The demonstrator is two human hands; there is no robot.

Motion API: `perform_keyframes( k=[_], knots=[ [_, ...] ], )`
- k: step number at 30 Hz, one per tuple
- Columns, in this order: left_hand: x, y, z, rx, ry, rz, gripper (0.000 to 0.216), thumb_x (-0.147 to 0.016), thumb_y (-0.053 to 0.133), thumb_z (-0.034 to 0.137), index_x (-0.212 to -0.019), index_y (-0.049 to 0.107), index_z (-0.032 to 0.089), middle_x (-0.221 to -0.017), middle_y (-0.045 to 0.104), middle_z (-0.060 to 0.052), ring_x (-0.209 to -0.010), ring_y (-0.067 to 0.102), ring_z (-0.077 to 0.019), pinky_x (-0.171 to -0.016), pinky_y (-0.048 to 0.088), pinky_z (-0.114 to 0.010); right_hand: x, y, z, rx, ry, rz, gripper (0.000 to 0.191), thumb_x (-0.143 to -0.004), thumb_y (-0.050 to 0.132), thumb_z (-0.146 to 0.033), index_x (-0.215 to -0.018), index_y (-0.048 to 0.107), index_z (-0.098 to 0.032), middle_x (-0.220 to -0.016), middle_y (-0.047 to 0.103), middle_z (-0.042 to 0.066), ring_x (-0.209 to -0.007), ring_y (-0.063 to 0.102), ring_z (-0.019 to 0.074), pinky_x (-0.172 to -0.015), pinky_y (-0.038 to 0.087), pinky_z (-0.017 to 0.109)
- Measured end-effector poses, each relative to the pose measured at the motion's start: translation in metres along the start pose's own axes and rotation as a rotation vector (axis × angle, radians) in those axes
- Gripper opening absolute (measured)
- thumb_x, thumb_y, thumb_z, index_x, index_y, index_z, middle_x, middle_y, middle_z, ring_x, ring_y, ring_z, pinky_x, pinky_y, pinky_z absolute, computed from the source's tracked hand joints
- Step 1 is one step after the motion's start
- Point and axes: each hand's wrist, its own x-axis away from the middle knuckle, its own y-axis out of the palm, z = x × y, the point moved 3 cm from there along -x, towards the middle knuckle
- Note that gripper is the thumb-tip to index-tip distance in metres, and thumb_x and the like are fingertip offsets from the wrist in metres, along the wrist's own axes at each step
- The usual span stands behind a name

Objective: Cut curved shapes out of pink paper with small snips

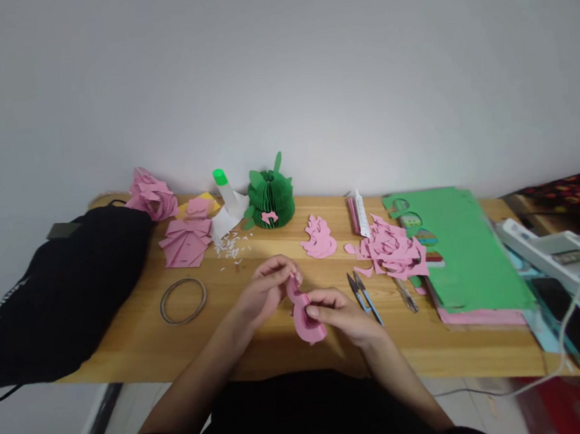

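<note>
Between my two hands is a curved pink paper cutout (306, 327), held above the wooden table near its front edge. My left hand (271, 286) pinches its narrow upper end. My right hand (339, 312) grips its right side, thumb on top. Just right of that hand lie small blue thread snips (365, 297). Beyond the hands sits a loose pile of pink cut shapes (318, 237). Behind them stands a green honeycomb paper ball (271, 202) with paper leaves and a small pink piece on its front.
Pink scraps (394, 251), a white tube (361, 213) and a craft knife (406, 294) lie at right, beside green paper sheets (466, 247). Leftward are a glue bottle (226, 190), pink squares (186, 242), a ring (183, 301) and a black bag (69, 288). A phone (576, 325) lies far right.
</note>
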Motion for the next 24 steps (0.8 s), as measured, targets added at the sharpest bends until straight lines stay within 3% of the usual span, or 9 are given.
perform_keyframes(
  k=[7, 12, 17, 20, 24],
  knots=[
    [0.000, 0.000, 0.004, -0.039, 0.008, -0.033, 0.024, -0.066, 0.077, 0.033, -0.060, 0.060, 0.018, -0.063, 0.055, -0.001, -0.066, 0.054, -0.0142, -0.065, 0.043, -0.028, -0.001, 0.001, 0.004, 0.033, -0.013, -0.002, 0.041, -0.068, 0.078, -0.058, -0.076, 0.072, -0.018, -0.060, 0.066, -0.001, -0.050, 0.055, 0.0104, -0.049, 0.046, 0.024],
    [0.000, -0.002, 0.008, -0.148, 0.021, -0.011, 0.021, -0.065, 0.070, 0.037, -0.062, 0.063, 0.017, -0.067, 0.061, -0.005, -0.068, 0.056, -0.0177, -0.065, 0.045, -0.031, -0.001, 0.000, 0.001, 0.133, -0.009, 0.027, 0.046, -0.067, 0.075, -0.062, -0.076, 0.070, -0.017, -0.061, 0.066, -0.001, -0.052, 0.058, 0.0107, -0.052, 0.047, 0.024],
    [-0.003, -0.027, 0.017, -0.445, 0.130, 0.163, 0.024, -0.071, 0.065, 0.042, -0.077, 0.069, 0.019, -0.084, 0.069, -0.008, -0.084, 0.062, -0.0234, -0.073, 0.047, -0.035, 0.000, -0.009, -0.002, 0.352, -0.007, 0.126, 0.046, -0.076, 0.066, -0.063, -0.078, 0.067, -0.017, -0.064, 0.069, 0.003, -0.055, 0.062, 0.0144, -0.057, 0.049, 0.028],
    [-0.002, -0.052, 0.029, -0.751, 0.180, 0.317, 0.019, -0.071, 0.067, 0.036, -0.079, 0.070, 0.019, -0.090, 0.070, -0.009, -0.088, 0.061, -0.0246, -0.080, 0.046, -0.037, 0.001, -0.019, -0.006, 0.579, 0.000, 0.296, 0.032, -0.085, 0.060, -0.049, -0.080, 0.066, -0.018, -0.068, 0.072, 0.006, -0.063, 0.065, 0.0181, -0.064, 0.047, 0.031],
    [0.007, -0.082, 0.051, -1.183, 0.221, 0.554, 0.016, -0.074, 0.063, 0.030, -0.083, 0.069, 0.019, -0.099, 0.068, -0.011, -0.101, 0.058, -0.0288, -0.095, 0.041, -0.044, 0.003, -0.025, -0.013, 0.912, 0.065, 0.512, 0.017, -0.085, 0.059, -0.030, -0.088, 0.070, -0.017, -0.073, 0.073, 0.009, -0.068, 0.064, 0.0233, -0.065, 0.038, 0.032]
  ],
)
